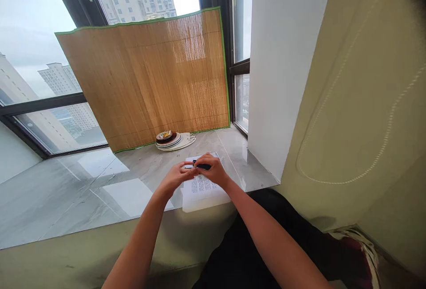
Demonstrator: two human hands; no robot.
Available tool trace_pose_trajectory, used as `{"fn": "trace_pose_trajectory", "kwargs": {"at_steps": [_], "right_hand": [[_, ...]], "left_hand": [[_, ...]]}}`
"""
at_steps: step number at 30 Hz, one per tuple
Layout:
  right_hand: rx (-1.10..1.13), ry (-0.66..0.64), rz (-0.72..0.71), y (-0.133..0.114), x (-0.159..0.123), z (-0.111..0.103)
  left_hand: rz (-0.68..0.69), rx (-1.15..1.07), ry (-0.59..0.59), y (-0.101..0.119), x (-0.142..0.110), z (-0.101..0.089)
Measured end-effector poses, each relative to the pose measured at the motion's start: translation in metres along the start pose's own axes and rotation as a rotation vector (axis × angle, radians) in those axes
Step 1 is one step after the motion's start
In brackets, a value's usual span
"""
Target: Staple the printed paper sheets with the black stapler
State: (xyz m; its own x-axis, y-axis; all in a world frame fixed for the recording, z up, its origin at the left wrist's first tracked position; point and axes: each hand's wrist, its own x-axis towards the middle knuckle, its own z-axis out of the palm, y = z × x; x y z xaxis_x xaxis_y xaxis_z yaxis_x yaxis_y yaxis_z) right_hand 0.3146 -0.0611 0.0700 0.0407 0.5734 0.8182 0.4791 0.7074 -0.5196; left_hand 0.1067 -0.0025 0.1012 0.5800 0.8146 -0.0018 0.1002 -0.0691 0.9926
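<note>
Both my hands meet over a printed sheet of paper [199, 189] that lies on the marble windowsill [83, 191]. My right hand [214, 169] is closed around a dark pen [202, 165] and holds it crosswise above the sheet. My left hand [176, 177] pinches the pen's left end, fingers pressed together at its tip. The lower edge of the paper hangs slightly over the sill's front edge.
A stack of plates and small dishes [171, 140] sits behind the paper. A bamboo mat [149, 76] leans against the window. A white pillar [282, 67] and a pale green wall [366, 103] stand at the right. My dark-clothed lap [266, 236] is below the sill.
</note>
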Motion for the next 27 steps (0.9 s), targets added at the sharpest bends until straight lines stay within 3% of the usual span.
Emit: {"fn": "trace_pose_trajectory", "kwargs": {"at_steps": [4,6,10,16,22,27], "right_hand": [[-0.225,0.186,0.344,0.038,0.016,-0.033],[-0.396,0.147,0.565,0.065,0.020,-0.053],[-0.507,0.085,0.741,0.113,0.018,-0.076],[-0.581,-0.008,0.792,0.155,0.020,-0.067],[-0.597,-0.049,0.755,0.171,0.026,-0.059],[-0.593,0.013,0.690,0.157,0.022,-0.067]], "left_hand": [[0.210,0.197,0.570,-0.014,0.026,-0.046],[0.159,0.411,0.707,-0.028,0.045,-0.069],[0.159,0.520,0.640,-0.054,0.087,-0.087],[0.236,0.572,0.492,-0.077,0.134,-0.079],[0.189,0.679,0.510,-0.089,0.124,-0.077],[0.200,0.754,0.567,-0.082,0.104,-0.066]]}}
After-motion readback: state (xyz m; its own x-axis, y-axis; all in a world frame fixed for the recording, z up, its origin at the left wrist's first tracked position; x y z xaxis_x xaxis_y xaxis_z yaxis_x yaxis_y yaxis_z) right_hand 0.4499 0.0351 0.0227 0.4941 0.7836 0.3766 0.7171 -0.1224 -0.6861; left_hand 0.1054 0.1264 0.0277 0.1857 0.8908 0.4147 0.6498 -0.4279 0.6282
